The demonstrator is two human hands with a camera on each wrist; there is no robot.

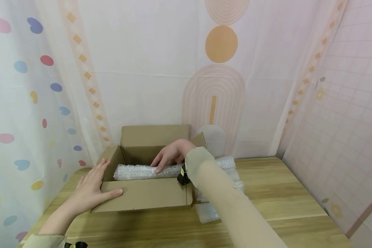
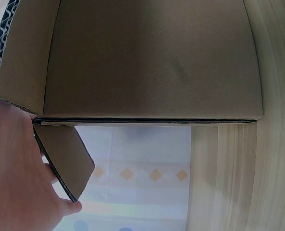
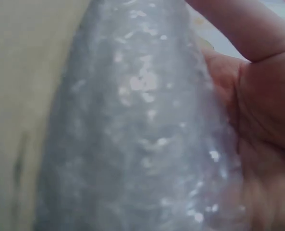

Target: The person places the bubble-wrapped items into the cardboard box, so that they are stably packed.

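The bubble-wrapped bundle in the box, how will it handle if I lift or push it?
The bundle is long and rounded, so it may roll if pushed. Its bubble wrap looks glossy, so probably a bit slippery under the right hand. It spans the box without sagging, so likely fairly stiff inside.

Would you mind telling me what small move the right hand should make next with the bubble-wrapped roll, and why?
Probably ease the bubble-wrapped roll further down into the cardboard box. The right hand rests on top of the roll, which lies across the open box near its rim, while the left hand lies flat on the front flap, steadying it. How deep the roll sits cannot be told.
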